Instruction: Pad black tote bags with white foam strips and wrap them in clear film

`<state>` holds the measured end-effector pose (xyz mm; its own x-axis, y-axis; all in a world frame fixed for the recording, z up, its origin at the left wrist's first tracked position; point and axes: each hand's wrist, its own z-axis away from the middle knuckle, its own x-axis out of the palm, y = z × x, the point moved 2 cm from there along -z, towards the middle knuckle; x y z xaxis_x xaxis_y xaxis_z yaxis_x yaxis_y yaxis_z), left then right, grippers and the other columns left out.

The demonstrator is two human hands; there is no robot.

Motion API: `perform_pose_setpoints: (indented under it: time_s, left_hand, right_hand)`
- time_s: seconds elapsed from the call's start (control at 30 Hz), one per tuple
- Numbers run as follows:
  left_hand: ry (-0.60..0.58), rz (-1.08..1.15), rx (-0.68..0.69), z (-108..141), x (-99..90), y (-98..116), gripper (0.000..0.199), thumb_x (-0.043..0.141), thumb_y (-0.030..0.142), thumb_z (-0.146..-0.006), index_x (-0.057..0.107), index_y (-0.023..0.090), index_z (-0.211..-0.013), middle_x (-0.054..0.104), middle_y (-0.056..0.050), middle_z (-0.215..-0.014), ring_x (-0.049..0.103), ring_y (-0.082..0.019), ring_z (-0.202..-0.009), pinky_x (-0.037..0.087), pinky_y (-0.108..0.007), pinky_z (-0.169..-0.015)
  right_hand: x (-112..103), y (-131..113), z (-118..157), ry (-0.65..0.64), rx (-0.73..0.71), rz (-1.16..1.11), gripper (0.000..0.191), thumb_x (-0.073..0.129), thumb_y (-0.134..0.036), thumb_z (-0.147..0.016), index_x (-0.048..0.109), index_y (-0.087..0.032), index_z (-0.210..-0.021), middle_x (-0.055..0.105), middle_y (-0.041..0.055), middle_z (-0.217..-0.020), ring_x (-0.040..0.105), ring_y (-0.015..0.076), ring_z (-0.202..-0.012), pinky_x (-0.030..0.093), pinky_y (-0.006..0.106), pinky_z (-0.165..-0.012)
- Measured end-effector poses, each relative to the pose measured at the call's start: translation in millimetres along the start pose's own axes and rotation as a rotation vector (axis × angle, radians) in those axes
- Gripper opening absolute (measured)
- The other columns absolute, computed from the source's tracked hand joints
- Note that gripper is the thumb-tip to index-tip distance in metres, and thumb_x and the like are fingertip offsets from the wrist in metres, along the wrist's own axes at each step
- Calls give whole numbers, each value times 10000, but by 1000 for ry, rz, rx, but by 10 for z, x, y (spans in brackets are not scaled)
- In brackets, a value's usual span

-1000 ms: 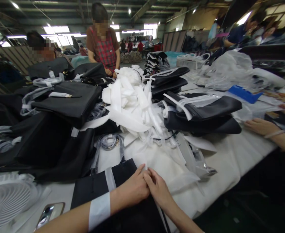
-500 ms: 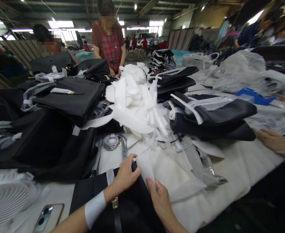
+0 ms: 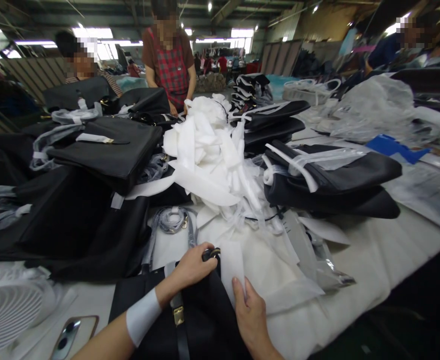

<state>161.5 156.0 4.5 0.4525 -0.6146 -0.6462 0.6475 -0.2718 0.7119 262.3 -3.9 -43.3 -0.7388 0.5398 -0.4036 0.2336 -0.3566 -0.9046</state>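
A black bag lies in front of me, with a gold clasp on its front strap. My left hand is closed on the bag's side tab, where a dark metal ring shows by the fingertips. A white foam strip stands just right of the ring, pinched between thumb and fingers of my right hand. A white band wraps my left forearm. Beyond the bag lies a coiled, plastic-wrapped strap.
White foam pieces are heaped mid-table. Black bags are piled at left and right. A white fan and a phone sit at lower left. A co-worker in a checked apron stands across the table.
My right hand has shifted slightly right with the foam strip, which stands more upright. The ring by my left fingers has come into sight. Another person's hand has left the right edge.
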Motion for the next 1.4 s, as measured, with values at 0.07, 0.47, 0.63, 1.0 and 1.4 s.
perform_pose_setpoints:
  time_s: [0.07, 0.47, 0.63, 1.0, 1.4]
  left_hand:
    - [-59, -9, 42, -123, 3, 23, 178, 619, 249, -644, 664, 227, -815, 677, -6, -784, 602, -204, -747, 429, -278, -676]
    - [371, 410, -134, 152, 247, -203, 313, 429, 463, -907, 570, 188, -858, 598, 6, -726, 577, -173, -716, 424, -281, -692]
    - [546, 487, -196, 139, 246, -246, 372, 423, 511, -914, 588, 182, -862, 599, -7, -741, 581, -194, -756, 434, -306, -736]
    - [481, 231, 151, 325, 112, -145, 402, 357, 457, -978, 478, 186, -1250, 607, -67, -983, 588, -181, -852, 487, -330, -806]
    - [193, -568, 861, 245, 283, -114, 306, 538, 464, -915, 607, 178, -833, 598, -103, -1297, 432, -250, -1327, 219, -482, -1180]
  right_hand:
    - [6, 15, 6, -16, -4, -11, 496, 349, -631, -926, 536, -211, -740, 524, 3, -580, 505, 189, -555, 382, 293, -578]
    - [-4, -9, 26, -1, 8, -36, 454, 376, -591, -934, 529, -210, -741, 486, -9, -595, 476, 179, -570, 372, 289, -589]
    - [26, -52, -21, -93, -66, 35, 449, 353, -554, -942, 487, -221, -672, 456, -19, -560, 435, 164, -544, 328, 288, -563]
    - [75, 9, -53, -93, -56, 197, 479, 280, -507, -955, 614, -167, -1006, 670, 85, -764, 621, 239, -679, 447, 317, -655]
    - [27, 8, -81, -413, -189, 457, 495, 190, -327, -975, 571, -74, -1166, 716, 190, -882, 691, 307, -807, 458, 358, -682]
